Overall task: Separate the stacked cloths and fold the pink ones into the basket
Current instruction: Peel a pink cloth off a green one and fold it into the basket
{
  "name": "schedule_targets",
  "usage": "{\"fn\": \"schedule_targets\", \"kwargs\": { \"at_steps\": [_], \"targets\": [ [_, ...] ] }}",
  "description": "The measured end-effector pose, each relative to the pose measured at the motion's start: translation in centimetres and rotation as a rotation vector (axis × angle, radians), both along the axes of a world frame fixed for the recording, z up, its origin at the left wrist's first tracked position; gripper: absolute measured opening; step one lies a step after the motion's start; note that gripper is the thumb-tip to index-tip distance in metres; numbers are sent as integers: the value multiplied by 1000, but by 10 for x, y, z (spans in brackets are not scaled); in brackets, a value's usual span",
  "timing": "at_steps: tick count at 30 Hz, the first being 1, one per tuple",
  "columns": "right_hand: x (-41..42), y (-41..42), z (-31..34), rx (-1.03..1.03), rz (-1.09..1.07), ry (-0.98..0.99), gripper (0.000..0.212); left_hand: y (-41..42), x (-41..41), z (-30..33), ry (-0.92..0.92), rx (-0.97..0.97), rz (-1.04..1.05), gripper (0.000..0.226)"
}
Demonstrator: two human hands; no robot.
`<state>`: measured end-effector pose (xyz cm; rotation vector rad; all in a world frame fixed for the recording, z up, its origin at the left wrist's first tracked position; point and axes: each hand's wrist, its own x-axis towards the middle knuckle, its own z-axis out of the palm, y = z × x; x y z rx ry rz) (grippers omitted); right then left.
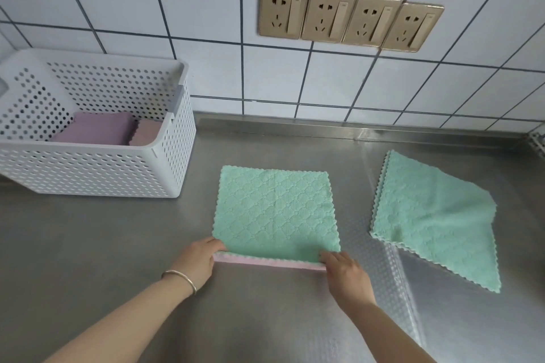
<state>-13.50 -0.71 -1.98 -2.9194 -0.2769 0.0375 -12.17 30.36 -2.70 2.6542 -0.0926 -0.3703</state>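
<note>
On the steel counter [103,230], a green cloth [275,209] lies flat on a pink cloth [265,263], which shows only as a strip along the near edge. The left hand [198,259] and right hand [343,270] each pinch a near corner of the green one, fingers closed on its scalloped edge. Both look light, soft and quilted, so I'd peel from those corners; folded pink cloths [98,128] sit in the white perforated basket [97,174], spare green ones [436,215] lie right.
</note>
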Motion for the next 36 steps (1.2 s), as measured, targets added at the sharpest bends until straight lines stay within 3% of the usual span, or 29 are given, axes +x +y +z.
{"fn": "schedule_targets", "kwargs": {
  "at_steps": [5,7,9,12,15,17,20,22,27,36],
  "targets": [
    [17,-14,13,74,-122,318,21,16,1,6,73,-101,34,37],
    [24,-14,12,76,-114,358,22,15,-1,7,134,-120,-63,41],
    [28,-10,12,53,-111,369,22,8,-5,3,147,-16,-208,47],
    [33,-8,9,54,-152,384,22,-2,-11,-4,57,101,-243,43],
    [40,-7,10,123,-211,435,21,-2,-8,-11,-152,68,-218,17],
    [45,-9,10,169,-236,458,21,-1,-2,-13,-164,13,-200,20],
    [61,-10,20,243,-251,461,24,-5,13,-1,-74,-138,-22,33],
    [80,-11,29,305,-278,458,25,-6,29,9,48,-300,111,19],
    [131,-10,43,425,-361,456,19,-10,80,19,4,-461,398,36],
    [196,-7,21,464,-415,516,12,-23,155,-8,6,-308,724,33]
  ]
}}
